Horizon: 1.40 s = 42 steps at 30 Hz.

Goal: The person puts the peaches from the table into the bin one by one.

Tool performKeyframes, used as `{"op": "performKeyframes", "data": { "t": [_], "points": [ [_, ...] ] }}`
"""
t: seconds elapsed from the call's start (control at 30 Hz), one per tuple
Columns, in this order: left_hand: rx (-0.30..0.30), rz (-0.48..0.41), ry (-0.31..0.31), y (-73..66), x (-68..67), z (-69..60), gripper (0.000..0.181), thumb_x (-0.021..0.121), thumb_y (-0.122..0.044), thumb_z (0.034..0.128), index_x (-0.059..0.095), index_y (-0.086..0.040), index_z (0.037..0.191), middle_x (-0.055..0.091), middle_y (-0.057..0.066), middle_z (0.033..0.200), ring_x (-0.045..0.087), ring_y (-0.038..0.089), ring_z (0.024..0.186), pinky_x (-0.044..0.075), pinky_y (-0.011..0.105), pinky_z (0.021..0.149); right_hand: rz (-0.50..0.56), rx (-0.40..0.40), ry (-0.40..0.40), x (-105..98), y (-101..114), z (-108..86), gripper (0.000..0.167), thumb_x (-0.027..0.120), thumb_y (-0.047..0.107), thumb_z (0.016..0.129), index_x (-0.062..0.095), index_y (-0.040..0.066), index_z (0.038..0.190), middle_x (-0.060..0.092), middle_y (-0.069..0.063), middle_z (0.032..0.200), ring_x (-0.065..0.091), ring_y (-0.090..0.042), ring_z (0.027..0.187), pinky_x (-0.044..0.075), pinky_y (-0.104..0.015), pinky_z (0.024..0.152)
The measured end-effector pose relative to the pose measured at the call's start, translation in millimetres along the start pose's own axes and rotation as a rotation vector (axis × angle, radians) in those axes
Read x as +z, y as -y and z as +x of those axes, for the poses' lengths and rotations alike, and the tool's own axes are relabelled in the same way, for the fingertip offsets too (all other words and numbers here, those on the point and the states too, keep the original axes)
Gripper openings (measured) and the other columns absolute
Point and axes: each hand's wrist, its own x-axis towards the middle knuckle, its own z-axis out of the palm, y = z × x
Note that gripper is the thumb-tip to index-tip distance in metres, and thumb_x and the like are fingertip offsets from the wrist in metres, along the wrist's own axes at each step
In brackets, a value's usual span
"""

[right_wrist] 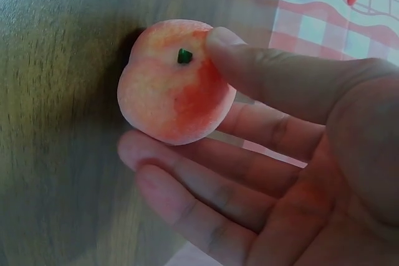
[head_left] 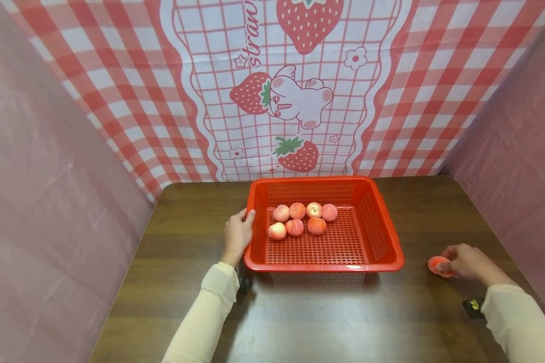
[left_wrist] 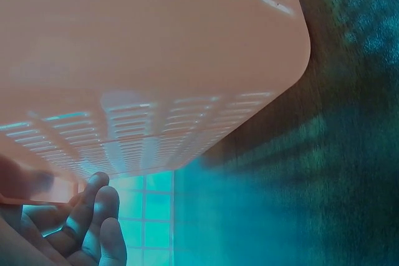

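Note:
A red plastic basket [head_left: 380,217] with perforated walls stands on the table, several peaches [head_left: 294,227] lying in its left and middle part. My left hand [head_left: 238,233] grips the basket's left rim, thumb on top and fingers on the outer side. The left wrist view shows these fingers [left_wrist: 107,207] beside the slotted wall [left_wrist: 156,48]. Right of the basket, my right hand [head_left: 468,261] holds one more peach [head_left: 439,266] at the tabletop. Up close, this peach [right_wrist: 177,82] has a small green stem and sits between thumb and fingers.
The brown wooden table [head_left: 181,282] stretches around the basket. Behind it hangs a red-and-white checked cloth [head_left: 300,60] with strawberry prints. Pink cloth walls [head_left: 41,191] close off the left and right sides.

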Motion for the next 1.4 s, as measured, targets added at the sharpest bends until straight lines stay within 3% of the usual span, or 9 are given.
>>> {"op": "performKeyframes", "data": {
  "t": [0.4, 0.9, 1.13, 1.3, 1.4],
  "points": [
    [0.016, -0.001, 0.0, -6.5, 1.4, -2.2, 0.041, 0.058, -0.037, 0.0959, 0.066, -0.011, 0.127, 0.068, 0.017, 0.12, 0.063, 0.041, 0.11, 0.047, 0.051, 0.095, -0.053, -0.068, -0.095, -6, 1, -1.1, 0.041, 0.072, 0.024, 0.082, 0.064, -0.011, 0.102, 0.069, -0.017, 0.089, 0.058, -0.019, 0.074, 0.047, -0.034, 0.063],
    [0.02, -0.026, 0.0, -3.1, -4.0, -0.6, 0.042, 0.057, -0.037, 0.096, 0.066, -0.01, 0.127, 0.068, 0.017, 0.121, 0.064, 0.04, 0.11, 0.047, 0.051, 0.096, -0.083, -0.127, -0.222, -19, 28, -11.4, 0.042, 0.073, 0.021, 0.08, 0.064, -0.01, 0.108, 0.07, -0.022, 0.095, 0.065, -0.029, 0.081, 0.047, -0.038, 0.066],
    [0.01, -0.025, 0.01, -1.3, -3.2, -1.3, 0.042, 0.057, -0.038, 0.0962, 0.065, -0.011, 0.128, 0.068, 0.018, 0.12, 0.065, 0.04, 0.107, 0.048, 0.051, 0.095, -0.114, -0.153, -0.256, -26, 36, -15.0, 0.046, 0.074, 0.025, 0.083, 0.063, -0.011, 0.11, 0.07, -0.024, 0.097, 0.065, -0.034, 0.083, 0.048, -0.041, 0.068],
    [0.011, -0.025, 0.013, 1.3, -1.9, -0.9, 0.043, 0.057, -0.038, 0.0965, 0.064, -0.01, 0.129, 0.068, 0.018, 0.121, 0.064, 0.04, 0.108, 0.048, 0.051, 0.096, -0.088, -0.151, -0.262, -35, 44, -15.6, 0.05, 0.073, 0.026, 0.085, 0.061, -0.012, 0.115, 0.068, -0.029, 0.102, 0.064, -0.041, 0.09, 0.05, -0.049, 0.072],
    [0.022, -0.019, 0.01, 2.1, -0.8, -0.4, 0.043, 0.056, -0.038, 0.0964, 0.065, -0.01, 0.128, 0.068, 0.018, 0.121, 0.064, 0.041, 0.109, 0.048, 0.051, 0.096, -0.077, -0.143, -0.267, -39, 49, -15.5, 0.051, 0.072, 0.026, 0.085, 0.06, -0.012, 0.116, 0.068, -0.03, 0.103, 0.064, -0.042, 0.09, 0.051, -0.047, 0.07]
  ]
}}
